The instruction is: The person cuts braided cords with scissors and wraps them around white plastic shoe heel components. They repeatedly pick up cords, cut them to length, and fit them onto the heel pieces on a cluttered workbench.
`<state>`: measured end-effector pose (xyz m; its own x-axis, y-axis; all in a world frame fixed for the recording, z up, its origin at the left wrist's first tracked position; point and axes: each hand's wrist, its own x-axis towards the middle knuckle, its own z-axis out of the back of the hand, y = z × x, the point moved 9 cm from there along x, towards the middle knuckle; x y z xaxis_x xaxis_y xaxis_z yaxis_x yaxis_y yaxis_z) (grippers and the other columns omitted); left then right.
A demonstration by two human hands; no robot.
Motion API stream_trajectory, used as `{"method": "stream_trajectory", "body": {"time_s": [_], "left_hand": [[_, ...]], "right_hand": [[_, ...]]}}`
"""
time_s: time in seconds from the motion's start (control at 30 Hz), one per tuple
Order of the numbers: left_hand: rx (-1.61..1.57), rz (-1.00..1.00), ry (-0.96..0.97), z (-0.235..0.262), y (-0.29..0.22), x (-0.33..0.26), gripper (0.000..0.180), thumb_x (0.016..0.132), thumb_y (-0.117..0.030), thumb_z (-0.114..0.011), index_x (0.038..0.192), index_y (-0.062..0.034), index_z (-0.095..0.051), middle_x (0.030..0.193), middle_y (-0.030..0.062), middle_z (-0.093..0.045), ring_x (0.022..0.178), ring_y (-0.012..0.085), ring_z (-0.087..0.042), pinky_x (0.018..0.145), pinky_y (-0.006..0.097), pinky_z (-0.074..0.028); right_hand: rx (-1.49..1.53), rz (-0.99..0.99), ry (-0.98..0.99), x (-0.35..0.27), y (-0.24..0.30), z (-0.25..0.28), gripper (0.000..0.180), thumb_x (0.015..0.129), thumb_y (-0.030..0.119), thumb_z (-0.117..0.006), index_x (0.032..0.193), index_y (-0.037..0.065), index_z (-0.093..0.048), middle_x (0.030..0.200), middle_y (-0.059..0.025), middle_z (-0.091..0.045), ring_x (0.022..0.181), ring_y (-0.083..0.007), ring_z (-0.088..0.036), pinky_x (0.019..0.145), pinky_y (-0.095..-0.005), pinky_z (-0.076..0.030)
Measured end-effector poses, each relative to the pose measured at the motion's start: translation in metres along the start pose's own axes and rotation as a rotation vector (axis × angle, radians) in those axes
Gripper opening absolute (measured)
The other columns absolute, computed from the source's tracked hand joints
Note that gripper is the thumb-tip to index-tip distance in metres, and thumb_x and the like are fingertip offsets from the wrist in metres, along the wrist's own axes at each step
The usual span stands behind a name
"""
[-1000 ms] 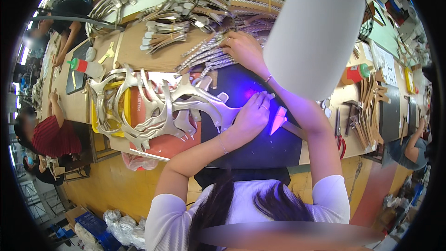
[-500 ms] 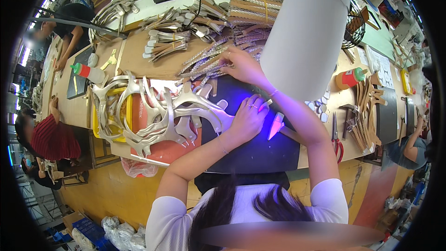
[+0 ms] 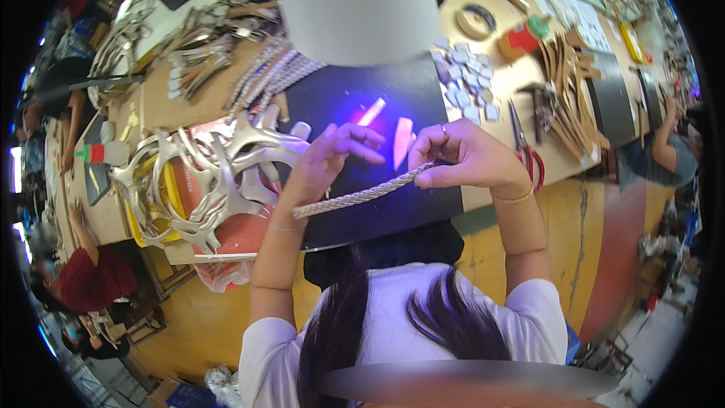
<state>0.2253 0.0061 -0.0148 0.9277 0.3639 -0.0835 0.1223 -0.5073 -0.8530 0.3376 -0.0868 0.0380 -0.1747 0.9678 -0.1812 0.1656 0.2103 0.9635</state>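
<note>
A silvery braided strap [image 3: 370, 195] stretches slantwise over the black mat [image 3: 340, 229]. Its right end is pinched between the thumb and fingers of my right hand [image 3: 468, 155]. The strap's free end lies by my left wrist. My left hand [image 3: 332, 157] is open, fingers stretched out above the mat, and seems to hold nothing. Beyond the hands, a small pale strip [image 3: 371, 112] glows under violet light. Beside my right fingertips a pointed pinkish piece [image 3: 402, 142] lies on the mat. Silver cut strap pieces [image 3: 234, 174] are heaped left of my left hand.
A large white cylinder [image 3: 355, 7] hangs over the mat's far side. More braided straps [image 3: 276, 75] lie at far left. Right of the mat are grey tabs [image 3: 468, 75], a tape roll [image 3: 476, 23], scissors [image 3: 521, 132], a glue bottle [image 3: 521, 38] and tan straps [image 3: 563, 98]. Co-workers sit at both sides.
My right hand has come back from the far strap pile with a braided strap. My left hand has opened and let go of a small pale strip, now on the mat. The view has shifted.
</note>
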Motion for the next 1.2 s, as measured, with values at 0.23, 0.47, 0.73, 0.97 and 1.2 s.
{"method": "stream_trajectory", "body": {"time_s": [0.23, 0.47, 0.73, 0.97, 1.2], "left_hand": [[0.269, 0.483, 0.099, -0.048, 0.025, -0.035, 0.015, 0.091, -0.004, -0.069, 0.104, 0.0033, -0.071, 0.091, 0.0078, -0.069, 0.074, 0.0123, -0.066, 0.066, 0.024, -0.053], [0.216, 0.459, -0.058, -0.043, 0.011, -0.045, 0.031, 0.092, -0.003, -0.068, 0.123, 0.0032, -0.065, 0.075, 0.0074, -0.067, 0.048, 0.004, -0.051, 0.043, 0.018, -0.039], [0.363, 0.443, -0.105, -0.042, 0.004, -0.046, 0.035, 0.092, -0.011, -0.072, 0.126, -0.0038, -0.067, 0.078, 0.0006, -0.067, 0.049, 0.0004, -0.047, 0.043, 0.018, -0.034], [0.447, 0.358, -0.142, -0.041, -0.006, -0.043, 0.029, 0.087, -0.007, -0.075, 0.115, -0.0006, -0.072, 0.096, -0.0007, -0.068, 0.059, -0.0001, -0.05, 0.05, 0.018, -0.038], [0.501, 0.326, -0.156, -0.041, -0.012, -0.043, 0.027, 0.088, -0.007, -0.075, 0.115, -0.001, -0.073, 0.095, -0.0008, -0.068, 0.07, 0.0003, -0.054, 0.058, 0.018, -0.043]], "right_hand": [[-0.225, -0.035, -0.188, -0.028, -0.026, -0.001, 0.035, 0.079, 0.018, -0.084, 0.106, 0.004, -0.067, 0.093, -0.0034, -0.065, 0.077, -0.0098, -0.062, 0.071, -0.0247, -0.05], [-1.34, -0.365, -1.083, -0.156, -0.032, 0.128, 0.03, 0.089, 0.015, -0.071, 0.113, 0.0, -0.062, 0.105, -0.0168, -0.064, 0.096, -0.0325, -0.064, 0.086, -0.0411, -0.05], [-0.961, -0.448, -1.027, -0.21, -0.108, 0.17, 0.037, 0.089, 0.012, -0.07, 0.12, -0.001, -0.054, 0.111, -0.0198, -0.059, 0.097, -0.0339, -0.062, 0.086, -0.0418, -0.052], [-1.026, -0.518, -0.988, -0.224, -0.119, 0.166, 0.047, 0.082, -0.005, -0.071, 0.122, 0.0, -0.048, 0.099, -0.0125, -0.062, 0.084, -0.0208, -0.063, 0.074, -0.0318, -0.053], [-1.212, -0.375, -1.183, -0.222, -0.1, 0.156, 0.044, 0.08, 0.0, -0.074, 0.118, 0.002, -0.051, 0.096, -0.014, -0.064, 0.083, -0.0289, -0.065, 0.076, -0.0384, -0.053]]}}
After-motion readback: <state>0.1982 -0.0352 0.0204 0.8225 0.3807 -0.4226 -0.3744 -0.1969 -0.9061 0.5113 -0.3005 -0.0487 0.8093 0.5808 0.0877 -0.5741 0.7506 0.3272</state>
